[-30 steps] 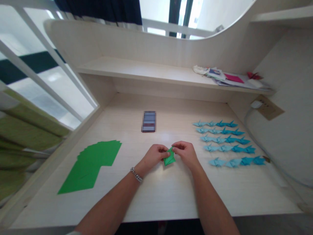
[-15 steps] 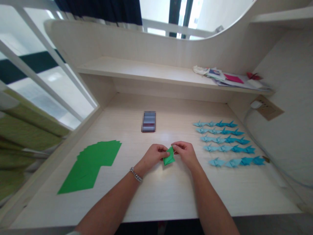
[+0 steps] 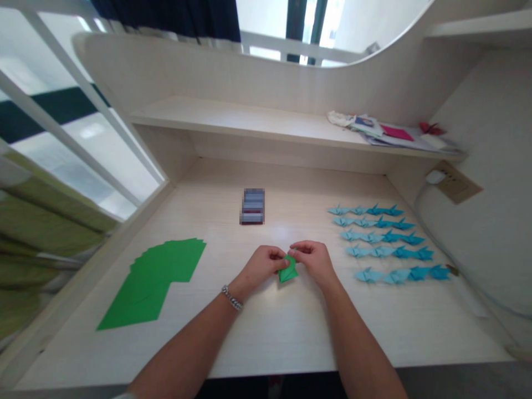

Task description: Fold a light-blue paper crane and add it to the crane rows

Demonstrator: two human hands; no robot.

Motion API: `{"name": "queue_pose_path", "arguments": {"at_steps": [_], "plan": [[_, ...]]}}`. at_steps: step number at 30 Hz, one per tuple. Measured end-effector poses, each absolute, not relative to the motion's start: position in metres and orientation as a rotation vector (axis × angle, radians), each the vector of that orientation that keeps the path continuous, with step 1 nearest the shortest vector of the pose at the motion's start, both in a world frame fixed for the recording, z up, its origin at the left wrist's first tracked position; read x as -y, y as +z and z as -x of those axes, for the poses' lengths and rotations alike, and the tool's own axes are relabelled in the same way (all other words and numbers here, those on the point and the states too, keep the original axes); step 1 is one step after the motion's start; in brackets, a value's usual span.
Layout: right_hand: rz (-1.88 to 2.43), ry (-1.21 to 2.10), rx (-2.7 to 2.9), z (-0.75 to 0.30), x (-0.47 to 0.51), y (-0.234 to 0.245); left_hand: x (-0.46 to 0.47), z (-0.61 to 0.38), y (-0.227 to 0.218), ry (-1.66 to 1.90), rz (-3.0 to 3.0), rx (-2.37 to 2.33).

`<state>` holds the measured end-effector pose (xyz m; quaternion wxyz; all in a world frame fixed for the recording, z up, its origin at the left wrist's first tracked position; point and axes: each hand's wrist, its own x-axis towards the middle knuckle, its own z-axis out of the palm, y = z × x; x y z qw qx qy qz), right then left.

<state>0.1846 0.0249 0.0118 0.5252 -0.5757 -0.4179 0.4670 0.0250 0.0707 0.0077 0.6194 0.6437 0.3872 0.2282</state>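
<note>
Between my hands is a small piece of folded green paper, held just above the desk near its middle. My left hand pinches its left side, thumb on top. The thumb and fingers of my right hand are closed on its upper tip, which they partly cover. Fanned green paper sheets lie on the desk to the left. On the right stand several rows of folded paper cranes, shading from pale to bright blue.
A phone-like rectangle, blurred out, lies beyond my hands on the desk. Papers sit on the shelf above. A plug with a cable is in the right wall socket, and the cable runs down along the desk's right edge.
My right fingers have come down over the green paper's upper tip, which stood up in view before and is now mostly covered. My left hand keeps its pinch, nearly still.
</note>
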Motion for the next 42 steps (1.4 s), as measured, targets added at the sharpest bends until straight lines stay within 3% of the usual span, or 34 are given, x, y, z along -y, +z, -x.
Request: {"name": "queue_pose_path", "arguments": {"at_steps": [29,42], "plan": [[1.285,1.105,0.955,-0.183,-0.027,0.012,-0.068,-0.027,0.01,0.558,-1.421,-0.902],[1.319,1.167,0.945,-0.176,-0.028,0.0,-0.074,-0.026,0.004,0.82,-1.242,-0.935]]}}
